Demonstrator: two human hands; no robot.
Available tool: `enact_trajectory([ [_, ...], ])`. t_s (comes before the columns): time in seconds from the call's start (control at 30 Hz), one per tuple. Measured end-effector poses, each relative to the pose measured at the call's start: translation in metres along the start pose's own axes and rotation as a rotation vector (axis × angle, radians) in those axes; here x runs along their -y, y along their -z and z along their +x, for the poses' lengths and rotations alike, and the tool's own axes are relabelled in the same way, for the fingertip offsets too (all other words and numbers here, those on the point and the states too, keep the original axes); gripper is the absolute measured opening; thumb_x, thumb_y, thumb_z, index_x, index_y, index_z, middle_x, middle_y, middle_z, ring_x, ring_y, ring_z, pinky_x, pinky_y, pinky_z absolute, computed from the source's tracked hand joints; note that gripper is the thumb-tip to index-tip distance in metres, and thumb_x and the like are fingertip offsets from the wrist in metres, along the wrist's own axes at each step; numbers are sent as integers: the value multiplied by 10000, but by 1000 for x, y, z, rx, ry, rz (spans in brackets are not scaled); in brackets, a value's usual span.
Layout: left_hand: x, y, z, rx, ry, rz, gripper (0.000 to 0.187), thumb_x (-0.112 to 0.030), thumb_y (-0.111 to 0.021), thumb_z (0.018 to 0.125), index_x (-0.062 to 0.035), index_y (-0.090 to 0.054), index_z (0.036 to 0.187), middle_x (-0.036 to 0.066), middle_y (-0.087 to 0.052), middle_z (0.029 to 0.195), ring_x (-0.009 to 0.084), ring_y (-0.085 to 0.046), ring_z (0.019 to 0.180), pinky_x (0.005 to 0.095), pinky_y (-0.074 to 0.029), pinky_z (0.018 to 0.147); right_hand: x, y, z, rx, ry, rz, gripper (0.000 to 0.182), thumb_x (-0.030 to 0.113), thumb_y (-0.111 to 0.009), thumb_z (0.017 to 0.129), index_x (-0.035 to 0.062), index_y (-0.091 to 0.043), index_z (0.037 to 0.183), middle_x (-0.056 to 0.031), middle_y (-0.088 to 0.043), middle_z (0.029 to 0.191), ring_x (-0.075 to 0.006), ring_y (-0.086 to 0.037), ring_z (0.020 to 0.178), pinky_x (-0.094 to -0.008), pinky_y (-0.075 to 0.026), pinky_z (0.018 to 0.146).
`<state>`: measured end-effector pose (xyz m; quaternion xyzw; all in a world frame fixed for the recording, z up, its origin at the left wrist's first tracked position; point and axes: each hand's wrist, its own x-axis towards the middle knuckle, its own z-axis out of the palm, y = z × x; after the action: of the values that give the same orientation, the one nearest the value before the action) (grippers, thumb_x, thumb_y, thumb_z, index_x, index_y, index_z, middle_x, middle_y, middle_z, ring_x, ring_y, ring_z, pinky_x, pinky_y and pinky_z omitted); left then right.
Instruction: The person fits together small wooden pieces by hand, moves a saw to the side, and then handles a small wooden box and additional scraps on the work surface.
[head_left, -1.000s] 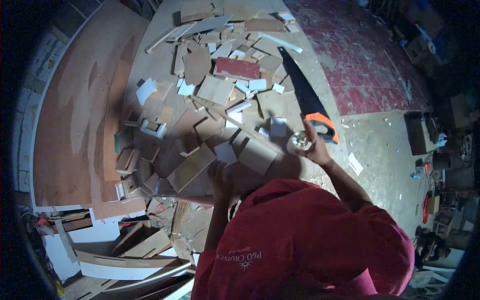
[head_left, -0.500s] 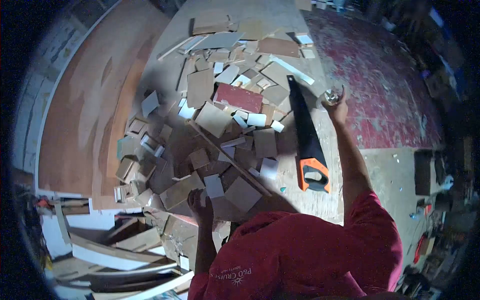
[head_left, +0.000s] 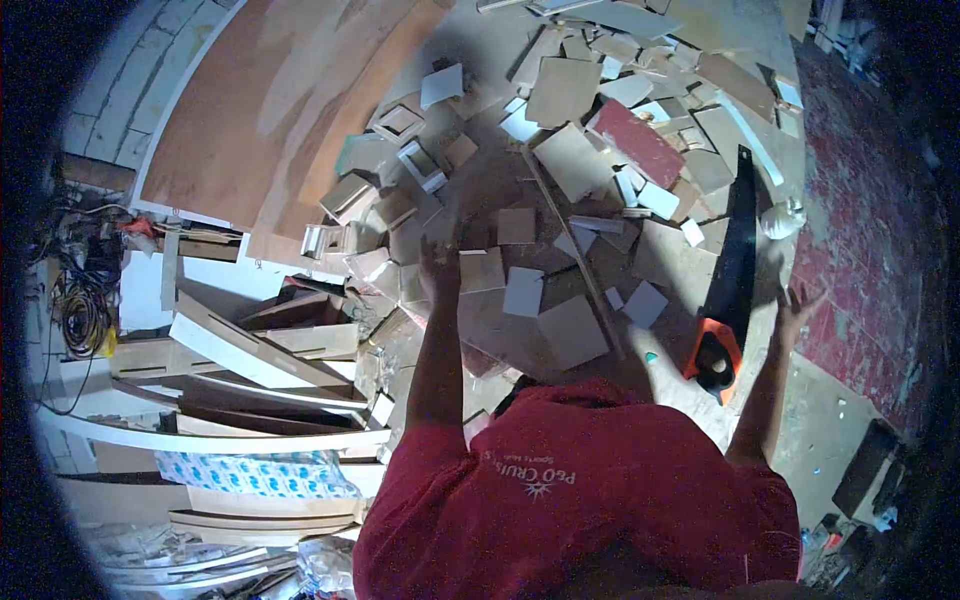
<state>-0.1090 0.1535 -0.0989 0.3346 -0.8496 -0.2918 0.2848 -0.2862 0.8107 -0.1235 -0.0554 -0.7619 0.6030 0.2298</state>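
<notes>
Your right hand (head_left: 798,314), spread and empty, near a rounded whitish container (head_left: 783,219); your left hand (head_left: 440,268), shadowed, grip indiscernible, beside a flat, squarish wooden offcut (head_left: 482,271)

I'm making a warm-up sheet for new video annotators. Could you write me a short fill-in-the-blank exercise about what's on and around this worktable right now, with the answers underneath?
1. The tool nearest the right hand is a ____.
2. Its blade is black; its handle is black and ____.
3. In the picture, the pale container is to the ____ of that blade.

Missing words: saw; orange; right
</notes>
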Motion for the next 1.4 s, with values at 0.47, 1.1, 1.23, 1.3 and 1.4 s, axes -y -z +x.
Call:
enact_trajectory([
  [0.47,28,-66,27,213,-159,337,1039,-479,-794,519,-149,-305,1374,202,-564,1131,366,-597,935,442,-494,782,144,33,-69,-185,-27,3,876,-84,-574,785,208,-59,1431,-195,-490,1229,-247,-603,897,-333,-502,768],
  [1.1,-167,72,-60,1087,553,-2031,808,-369,-695,718,-80,-296,1358,157,-434,1295,413,-481,1121,534,-384,971,332,-180,-165,865,180,263,876,45,-688,740,89,-138,1421,-118,-562,1115,-187,-534,979,-317,-427,888],
  [1.23,-187,75,-76,1369,439,-2160,786,-409,-638,764,-52,-275,1362,189,-412,1304,395,-463,1145,516,-373,988,344,-199,-168,906,177,415,905,80,-722,723,92,-145,1420,-136,-549,1111,-184,-530,964,-333,-405,901],
  [1.3,-194,78,-85,1387,407,-2191,784,-439,-604,782,-42,-260,1365,201,-383,1322,387,-459,1149,509,-382,983,353,-198,-171,948,116,488,916,46,-723,716,95,-141,1422,-150,-543,1102,-174,-529,961,-324,-426,873],
  [1.4,-203,80,-90,1436,441,-2211,776,-426,-604,789,-32,-258,1361,212,-370,1325,385,-467,1141,507,-394,973,351,-197,-172,932,173,476,923,19,-722,711,99,-139,1423,-157,-531,1112,-165,-530,938,-312,-444,838],
])
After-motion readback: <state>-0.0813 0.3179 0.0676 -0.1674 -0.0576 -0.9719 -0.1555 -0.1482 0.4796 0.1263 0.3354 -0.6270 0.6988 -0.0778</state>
